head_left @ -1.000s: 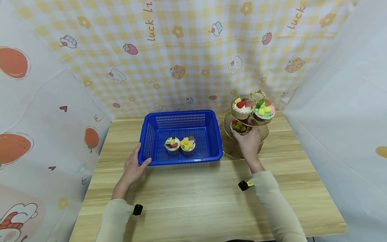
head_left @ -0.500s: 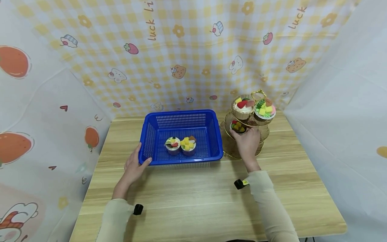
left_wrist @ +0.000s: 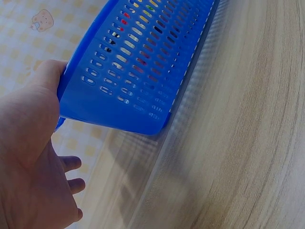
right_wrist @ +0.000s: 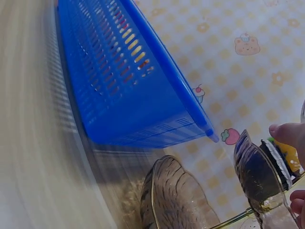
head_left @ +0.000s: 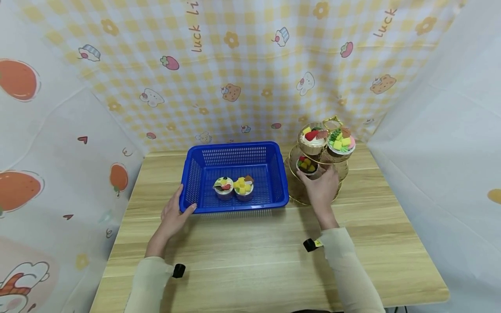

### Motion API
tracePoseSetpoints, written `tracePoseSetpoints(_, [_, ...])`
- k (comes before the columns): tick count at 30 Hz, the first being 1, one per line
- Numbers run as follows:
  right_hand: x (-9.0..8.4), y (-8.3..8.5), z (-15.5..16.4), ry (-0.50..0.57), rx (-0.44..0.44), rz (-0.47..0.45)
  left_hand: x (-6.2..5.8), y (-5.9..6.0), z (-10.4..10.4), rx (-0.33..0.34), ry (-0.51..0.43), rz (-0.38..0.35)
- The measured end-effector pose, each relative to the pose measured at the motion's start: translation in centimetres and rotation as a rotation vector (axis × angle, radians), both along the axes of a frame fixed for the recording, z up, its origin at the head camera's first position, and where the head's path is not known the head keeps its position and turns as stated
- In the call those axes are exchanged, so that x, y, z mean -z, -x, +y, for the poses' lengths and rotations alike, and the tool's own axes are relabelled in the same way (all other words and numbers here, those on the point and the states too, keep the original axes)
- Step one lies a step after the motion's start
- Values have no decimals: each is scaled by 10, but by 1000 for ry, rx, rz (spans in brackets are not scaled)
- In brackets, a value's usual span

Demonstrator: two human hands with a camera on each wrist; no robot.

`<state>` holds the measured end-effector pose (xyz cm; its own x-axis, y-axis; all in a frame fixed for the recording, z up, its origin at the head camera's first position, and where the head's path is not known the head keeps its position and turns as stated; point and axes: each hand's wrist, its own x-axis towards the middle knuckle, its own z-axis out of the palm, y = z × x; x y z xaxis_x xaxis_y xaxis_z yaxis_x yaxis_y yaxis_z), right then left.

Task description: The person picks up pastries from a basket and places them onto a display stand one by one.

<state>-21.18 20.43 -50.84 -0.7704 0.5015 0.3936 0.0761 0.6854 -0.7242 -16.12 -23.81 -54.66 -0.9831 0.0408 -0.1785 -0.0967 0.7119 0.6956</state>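
My left hand [head_left: 175,214] holds the front left corner of a blue plastic basket [head_left: 235,209], its thumb over the rim [left_wrist: 78,57]. In the left wrist view its other fingertips [left_wrist: 74,185] stick out apart from the basket. Two toy cupcakes with fruit toppings, one white-topped [head_left: 223,188] and one with yellow cubes [head_left: 243,188], stand inside. My right hand [head_left: 322,188] is at a gold-rimmed tiered stand [head_left: 294,191]. Its thumb and fingers stand loosely around a dark fruit-topped toy cupcake [head_left: 307,166] on the middle tier; part of the hand hides the tier behind.
On the stand's top tier sit a cream cupcake with a strawberry [head_left: 313,139] and a green-topped one [head_left: 340,143]. A gold handle [head_left: 332,121] rises above them. Stand and basket are close together on the wooden table [head_left: 250,261], before a checked cloth [head_left: 250,65].
My right hand has drawn back slightly from the dark cupcake, and more of its cup shows. That cupcake sits a little further left. My left hand and the basket keep their place.
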Motion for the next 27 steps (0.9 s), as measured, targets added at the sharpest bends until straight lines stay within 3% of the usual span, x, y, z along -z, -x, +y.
tracePoseSetpoints(6, [-4, -25, 2, 88, -65, 104, 1, 0, 0, 0, -4, -2])
tracePoseSetpoints(12, [-5, -47, 1, 49, -85, 133, -1, 0, 0, -2, -4, -5])
tracePoseSetpoints(15, [-8, -53, -4, 32, -135, 154, -1, 0, 0, -6, -3, -5])
tracePoseSetpoints(21, [-17, -51, -17, -37, -339, 177, 1, 1, 1, -8, 2, -10])
tracePoseSetpoints(27, [-38, -40, -38, -170, -580, 37, 1, 0, 0, -5, 4, -15])
